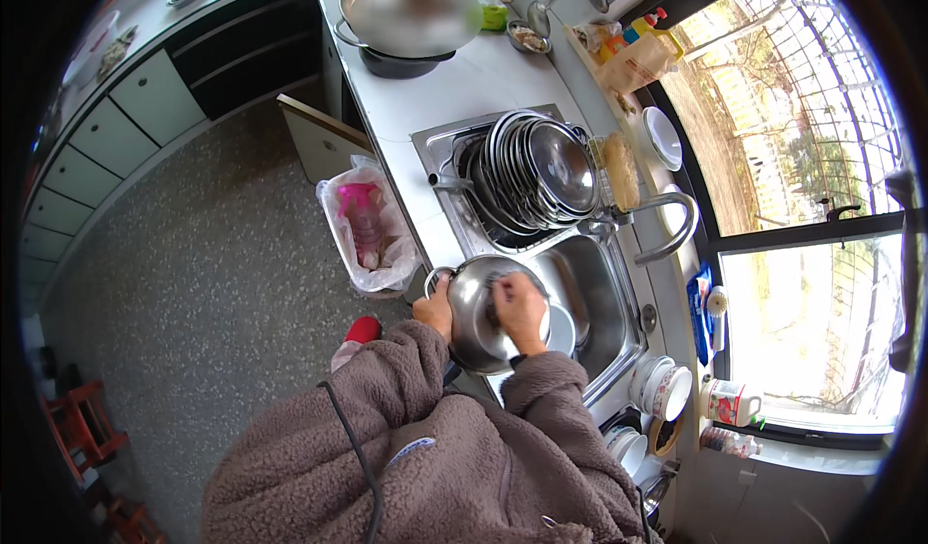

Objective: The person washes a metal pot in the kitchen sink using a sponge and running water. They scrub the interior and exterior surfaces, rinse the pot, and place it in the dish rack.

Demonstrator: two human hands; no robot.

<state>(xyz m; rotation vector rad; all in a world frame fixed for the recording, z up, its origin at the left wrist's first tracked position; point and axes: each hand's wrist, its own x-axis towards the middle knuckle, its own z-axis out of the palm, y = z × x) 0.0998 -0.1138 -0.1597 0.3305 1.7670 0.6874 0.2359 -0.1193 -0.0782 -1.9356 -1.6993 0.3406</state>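
Observation:
A round stainless steel pan (471, 323) with a loop handle is held tilted at the near left edge of the sink (619, 297). At its left side, my left hand (435, 310) is closed on the rim beside the handle. My right hand (522, 307) is over the inside of the pan, its fingers curled and pressed toward the metal. Something small and dark shows at those fingertips, but blur and the hand hide what it is. Partly behind the right wrist, a pale bowl (560, 328) sits in the sink.
Stacked steel bowls (565, 169) fill the rack over the far basin. A curved faucet (681, 239) rises at the right. White bowls (669, 392) stand near my right elbow. A lined trash bin (338, 217) is on the floor at left, below an open cabinet door (314, 143).

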